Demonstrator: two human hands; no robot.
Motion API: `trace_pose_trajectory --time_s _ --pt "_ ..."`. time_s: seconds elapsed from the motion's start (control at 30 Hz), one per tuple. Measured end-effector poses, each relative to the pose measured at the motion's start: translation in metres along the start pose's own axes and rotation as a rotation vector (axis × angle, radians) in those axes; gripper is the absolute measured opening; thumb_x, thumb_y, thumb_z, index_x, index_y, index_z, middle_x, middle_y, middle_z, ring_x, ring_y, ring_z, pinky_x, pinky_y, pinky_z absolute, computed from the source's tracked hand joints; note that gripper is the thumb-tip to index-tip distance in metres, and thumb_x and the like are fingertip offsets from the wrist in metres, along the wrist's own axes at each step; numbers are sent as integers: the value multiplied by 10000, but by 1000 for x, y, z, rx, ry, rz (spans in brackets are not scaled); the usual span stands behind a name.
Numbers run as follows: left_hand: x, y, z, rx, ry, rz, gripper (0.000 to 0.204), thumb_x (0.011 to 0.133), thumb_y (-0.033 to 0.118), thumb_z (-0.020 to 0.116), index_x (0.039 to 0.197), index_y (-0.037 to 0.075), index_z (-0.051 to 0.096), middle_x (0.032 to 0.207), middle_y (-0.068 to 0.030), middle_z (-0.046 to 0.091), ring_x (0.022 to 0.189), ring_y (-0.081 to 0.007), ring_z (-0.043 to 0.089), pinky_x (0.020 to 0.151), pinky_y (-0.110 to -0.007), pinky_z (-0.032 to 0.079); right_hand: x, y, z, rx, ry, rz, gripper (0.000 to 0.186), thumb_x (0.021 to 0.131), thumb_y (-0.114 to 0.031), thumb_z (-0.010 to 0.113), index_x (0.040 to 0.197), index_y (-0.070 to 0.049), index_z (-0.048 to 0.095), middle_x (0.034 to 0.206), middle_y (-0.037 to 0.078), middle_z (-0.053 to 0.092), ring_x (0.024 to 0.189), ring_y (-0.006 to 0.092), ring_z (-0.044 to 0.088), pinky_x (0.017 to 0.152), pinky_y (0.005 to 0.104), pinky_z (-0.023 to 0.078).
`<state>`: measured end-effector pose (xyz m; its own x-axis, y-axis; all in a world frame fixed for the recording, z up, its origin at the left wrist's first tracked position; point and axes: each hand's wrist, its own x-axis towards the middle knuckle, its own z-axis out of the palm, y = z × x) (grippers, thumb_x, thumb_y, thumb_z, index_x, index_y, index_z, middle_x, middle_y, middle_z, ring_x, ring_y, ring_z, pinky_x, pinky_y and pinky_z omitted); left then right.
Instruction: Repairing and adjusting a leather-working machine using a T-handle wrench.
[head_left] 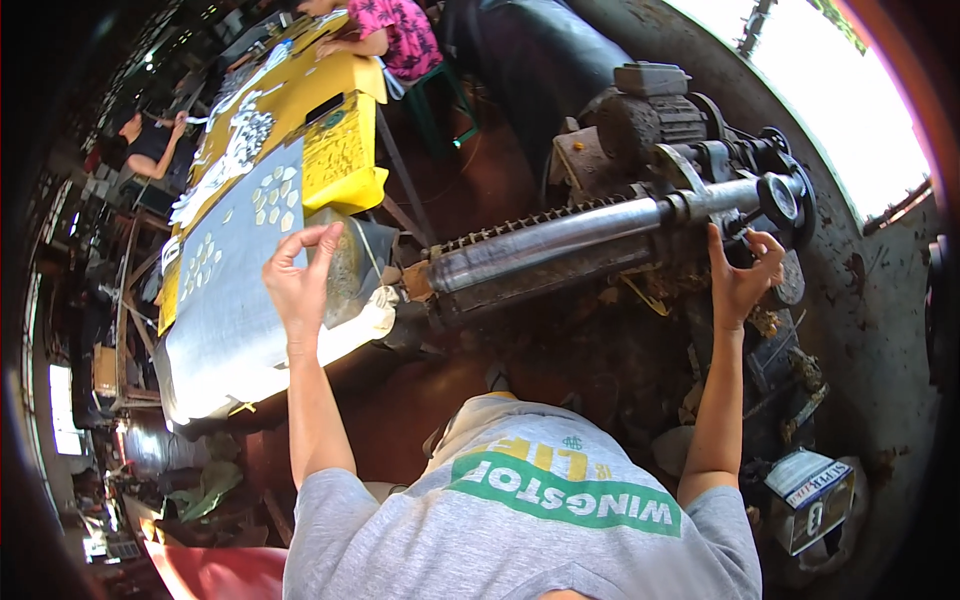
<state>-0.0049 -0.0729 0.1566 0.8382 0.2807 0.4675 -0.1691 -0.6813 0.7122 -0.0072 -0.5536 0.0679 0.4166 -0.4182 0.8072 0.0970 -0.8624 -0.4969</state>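
My left hand (304, 275) is raised beside the near right end of the worktable, its fingertips bent in close to the thumb, with nothing visible between them. A block-like bundle (347, 270) sits just beyond it, partly hidden by the hand. On the other side, my right hand (742, 280) is held up in front of the machine's handwheel end, thumb and curled fingers well apart and holding nothing. Between the hands lies a machine with a long polished metal cylinder (550, 246). A small dark handwheel (777, 200) is above my right hand; contact cannot be told.
A grey sheet (240, 260) with several small pale pieces covers part of the yellow-topped table (345, 75). A person in a pink shirt (392, 35) sits at its far end; another (155, 150) works at the left. A motor (655, 115) stands behind the cylinder.
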Motion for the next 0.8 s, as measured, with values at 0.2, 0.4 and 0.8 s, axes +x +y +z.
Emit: trace_pose_trajectory --time_s 0.2,0.4,0.8 --pt "-26 -26 7 -176 110 -112 489 961 345 573 608 6 571 578 -21 537 590 -73 507 572 -229 397 1 10 3 7 48 -101 498 658 -293 876 980 -75 565 986 23 557 962 202 498 923 302 388" --pt "-47 -23 11 -117 -34 -223 528 966 396 538 682 -34 656 641 -116 669 618 -126 606 683 -264 483 2 10 -2 -73 -5 -106 521 662 -291 876 994 -51 554 1001 57 556 1099 217 475 921 327 442" --pt "-125 -75 50 -542 -250 -698 307 893 242 672 948 -59 688 810 -145 696 603 -216 689 528 -264 561 -23 -11 -24 -89 -58 -169 550 793 -199 782 1219 -10 491 1300 148 492 1258 310 432 1051 430 357"
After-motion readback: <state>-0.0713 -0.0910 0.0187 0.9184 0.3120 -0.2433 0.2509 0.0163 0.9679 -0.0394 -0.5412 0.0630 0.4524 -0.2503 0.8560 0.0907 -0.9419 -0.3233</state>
